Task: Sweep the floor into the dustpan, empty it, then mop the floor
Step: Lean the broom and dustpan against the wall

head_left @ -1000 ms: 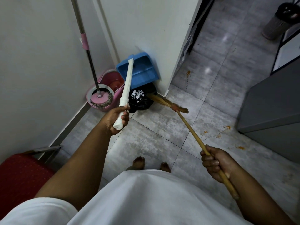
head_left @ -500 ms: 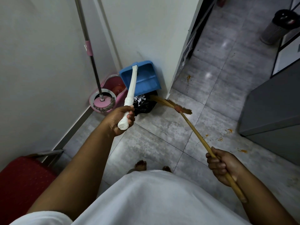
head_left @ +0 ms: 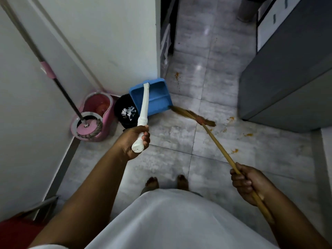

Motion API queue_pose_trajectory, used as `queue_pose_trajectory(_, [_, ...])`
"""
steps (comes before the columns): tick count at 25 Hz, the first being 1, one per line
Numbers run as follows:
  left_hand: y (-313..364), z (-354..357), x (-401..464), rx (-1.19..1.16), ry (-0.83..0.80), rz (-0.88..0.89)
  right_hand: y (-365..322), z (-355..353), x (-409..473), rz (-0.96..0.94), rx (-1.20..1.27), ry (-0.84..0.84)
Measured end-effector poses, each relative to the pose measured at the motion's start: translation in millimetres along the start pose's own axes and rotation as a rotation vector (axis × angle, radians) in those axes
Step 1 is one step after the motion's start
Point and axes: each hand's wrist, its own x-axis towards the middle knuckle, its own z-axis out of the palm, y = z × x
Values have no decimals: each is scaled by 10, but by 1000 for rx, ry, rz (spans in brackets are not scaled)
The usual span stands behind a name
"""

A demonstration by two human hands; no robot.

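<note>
White plastic handle gripped in left hand [head_left: 133,141], fingers curled round its end; blue dustpan [head_left: 155,95] at far end, tilted, near wall corner. Right hand [head_left: 248,183] fisted round wooden broom stick [head_left: 218,143]; bristles [head_left: 188,114] touch dustpan's rt lower edge. Black bag [head_left: 125,110] just left of dustpan, pink mop bucket [head_left: 91,119] w/ mop [head_left: 89,125] further left. Orange debris [head_left: 248,134] on grey tile floor [head_left: 172,159] right of dustpan.

A black bag [head_left: 126,112] with a white print sits on the floor at the foot of the white wall [head_left: 111,36]. A grey cabinet [head_left: 291,72] stands at the right. A red seat [head_left: 16,232] shows at the near left corner, and a grey bin [head_left: 247,12] stands far off.
</note>
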Motion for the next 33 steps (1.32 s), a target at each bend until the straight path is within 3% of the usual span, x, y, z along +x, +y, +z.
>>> queue_pose_trajectory(12, [-514, 1214, 525, 360, -152, -179, 790, -1102, -332, -57, 415, 48])
queue_pose_trajectory(24, [-2102, 3215, 1117, 755, -256, -367, 1141, -2765, -780, -174, 808, 135])
queue_pose_trajectory(33, [-3319, 4537, 1617, 1068, -313, -532, 1411, -3491, -949, -202, 1130, 271])
